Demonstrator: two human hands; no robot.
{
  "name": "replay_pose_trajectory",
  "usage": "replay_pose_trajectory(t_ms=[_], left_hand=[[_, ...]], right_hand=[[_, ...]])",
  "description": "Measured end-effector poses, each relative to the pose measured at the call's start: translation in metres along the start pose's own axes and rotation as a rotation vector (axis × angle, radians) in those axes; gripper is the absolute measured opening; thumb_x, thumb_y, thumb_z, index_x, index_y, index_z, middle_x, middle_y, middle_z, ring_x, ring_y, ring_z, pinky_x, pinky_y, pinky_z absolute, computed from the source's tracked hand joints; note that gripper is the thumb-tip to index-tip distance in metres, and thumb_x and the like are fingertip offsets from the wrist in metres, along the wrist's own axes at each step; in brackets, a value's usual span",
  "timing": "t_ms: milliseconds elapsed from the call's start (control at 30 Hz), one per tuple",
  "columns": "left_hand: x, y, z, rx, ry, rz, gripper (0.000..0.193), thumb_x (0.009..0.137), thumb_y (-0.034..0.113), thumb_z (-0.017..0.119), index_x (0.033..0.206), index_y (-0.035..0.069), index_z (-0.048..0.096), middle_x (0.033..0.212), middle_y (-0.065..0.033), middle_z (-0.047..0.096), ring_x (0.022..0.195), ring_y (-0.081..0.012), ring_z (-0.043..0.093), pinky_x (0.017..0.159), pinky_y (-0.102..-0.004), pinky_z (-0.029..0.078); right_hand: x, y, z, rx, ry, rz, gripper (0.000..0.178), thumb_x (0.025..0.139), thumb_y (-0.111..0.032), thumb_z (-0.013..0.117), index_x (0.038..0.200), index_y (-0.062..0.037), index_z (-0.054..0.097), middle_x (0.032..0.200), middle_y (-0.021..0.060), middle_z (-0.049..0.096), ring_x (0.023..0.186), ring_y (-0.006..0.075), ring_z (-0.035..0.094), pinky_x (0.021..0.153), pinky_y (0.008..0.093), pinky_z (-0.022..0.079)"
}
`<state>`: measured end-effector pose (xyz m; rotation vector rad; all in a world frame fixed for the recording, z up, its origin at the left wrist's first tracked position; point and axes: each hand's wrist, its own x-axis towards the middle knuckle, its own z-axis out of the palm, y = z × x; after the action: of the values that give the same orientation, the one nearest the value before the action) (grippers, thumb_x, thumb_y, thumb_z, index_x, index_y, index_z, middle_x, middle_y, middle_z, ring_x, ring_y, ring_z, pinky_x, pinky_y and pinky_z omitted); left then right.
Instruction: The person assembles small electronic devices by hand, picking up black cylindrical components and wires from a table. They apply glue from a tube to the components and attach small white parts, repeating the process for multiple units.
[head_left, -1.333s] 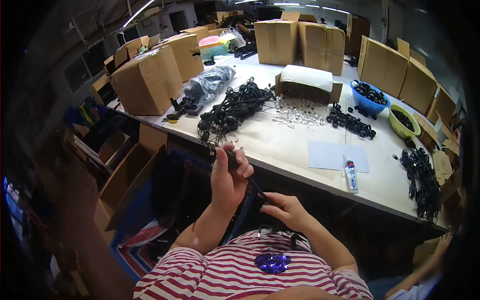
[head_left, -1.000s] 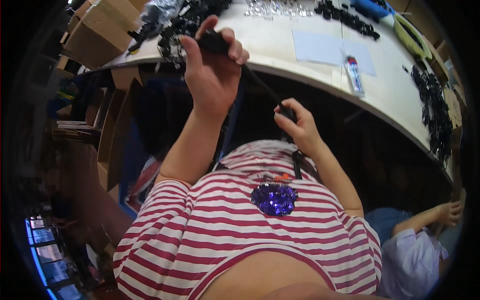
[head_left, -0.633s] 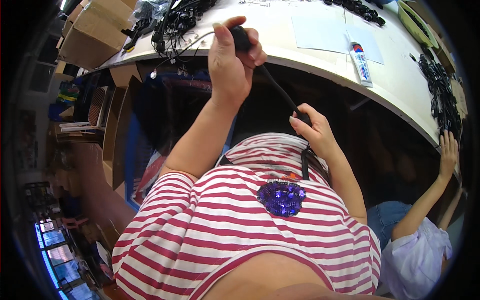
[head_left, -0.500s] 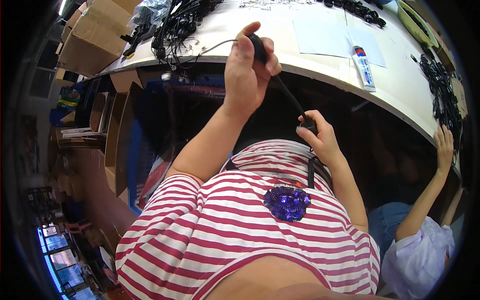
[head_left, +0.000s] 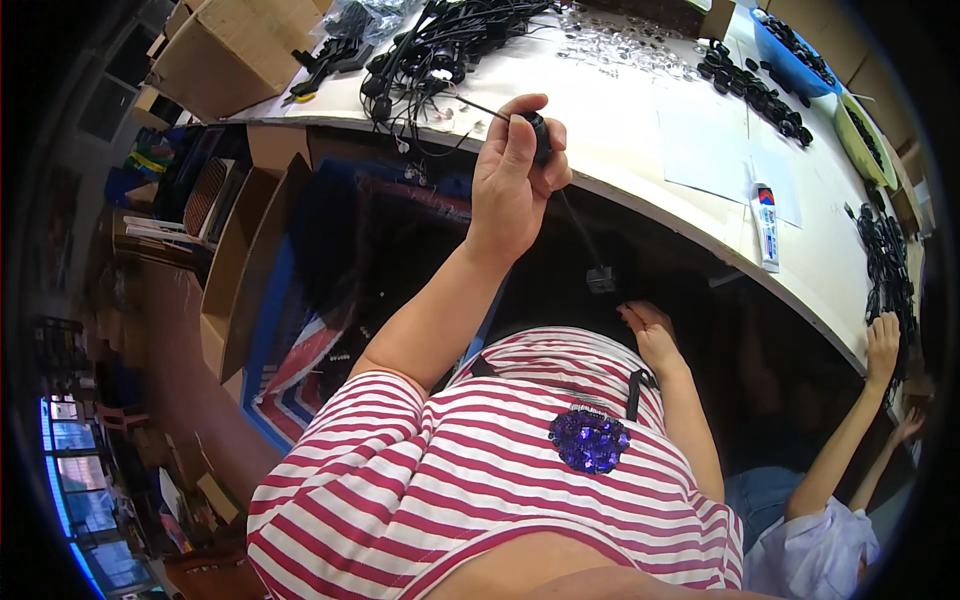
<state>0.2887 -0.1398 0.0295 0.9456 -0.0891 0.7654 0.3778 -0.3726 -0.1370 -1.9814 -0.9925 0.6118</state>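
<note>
My left hand [head_left: 512,185] is raised at the table's front edge, its fingers closed round a small black round piece [head_left: 540,137]. A thin black cable [head_left: 482,107] runs from this piece toward the tangle on the table. Below the hand hangs another stretch of cable, blurred, with a small dark box-shaped connector [head_left: 600,280] at its end. Close to that connector, but apart from it, is my right hand [head_left: 652,338], in front of my striped shirt. Its fingers are loosely bent, and nothing shows in them.
On the white table [head_left: 620,130] lie a tangle of black cables [head_left: 430,60], clear small pieces [head_left: 625,45], black round parts [head_left: 755,90], paper and a tube [head_left: 767,228]. A blue basin [head_left: 795,50] and a green basin [head_left: 865,140] stand at right. Another person's hand [head_left: 882,345] touches black cables [head_left: 885,260].
My right hand has let go of the connector and moved down; the connector now hangs free. My left hand still grips the round piece. The whole view has shifted.
</note>
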Motion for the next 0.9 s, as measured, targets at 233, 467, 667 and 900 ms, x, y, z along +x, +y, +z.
replay_pose_trajectory(t_ms=[233, 467, 667, 900], left_hand=[[-0.019, -0.002, -0.004, -0.012, -0.062, -0.111, 0.048, 0.086, 0.030, 0.056, 0.121, 0.003, 0.039, 0.083, -0.0042, 0.049, 0.062, -0.0085, 0.041, 0.058, -0.0214, 0.034], [-0.061, -0.056, 0.014, 0.323, -0.230, -0.286, 0.033, 0.084, 0.007, 0.058, 0.114, 0.002, 0.045, 0.087, 0.0021, 0.049, 0.077, -0.0017, 0.044, 0.062, -0.0151, 0.037], [-0.075, -0.089, 0.027, 0.273, -0.133, -0.191, 0.031, 0.083, 0.008, 0.060, 0.110, 0.001, 0.046, 0.097, -0.0034, 0.053, 0.088, -0.0079, 0.049, 0.074, -0.0208, 0.043], [-0.083, -0.097, 0.016, 0.267, -0.078, -0.365, 0.029, 0.083, 0.009, 0.061, 0.107, 0.002, 0.049, 0.097, -0.0026, 0.054, 0.089, -0.0094, 0.051, 0.078, -0.0221, 0.042]], right_hand=[[0.005, -0.029, -0.014, -0.160, 0.011, -0.190, 0.020, 0.082, -0.010, 0.056, 0.099, -0.0005, 0.059, 0.096, 0.0177, 0.059, 0.089, 0.0329, 0.057, 0.077, 0.0345, 0.045], [0.020, -0.161, -0.067, -0.186, 0.590, -0.614, 0.027, 0.070, -0.014, 0.069, 0.095, -0.0071, 0.063, 0.092, 0.0072, 0.062, 0.083, 0.0244, 0.058, 0.077, 0.0336, 0.044], [0.033, -0.143, -0.059, -0.145, 0.556, -0.620, 0.012, 0.069, -0.016, 0.070, 0.079, -0.0114, 0.066, 0.074, -0.0008, 0.064, 0.071, 0.0155, 0.059, 0.072, 0.0289, 0.042], [0.036, -0.120, -0.048, 0.064, 0.339, -0.453, 0.010, 0.072, -0.016, 0.067, 0.080, -0.0100, 0.067, 0.074, 0.0028, 0.065, 0.070, 0.0164, 0.060, 0.075, 0.0297, 0.042]])
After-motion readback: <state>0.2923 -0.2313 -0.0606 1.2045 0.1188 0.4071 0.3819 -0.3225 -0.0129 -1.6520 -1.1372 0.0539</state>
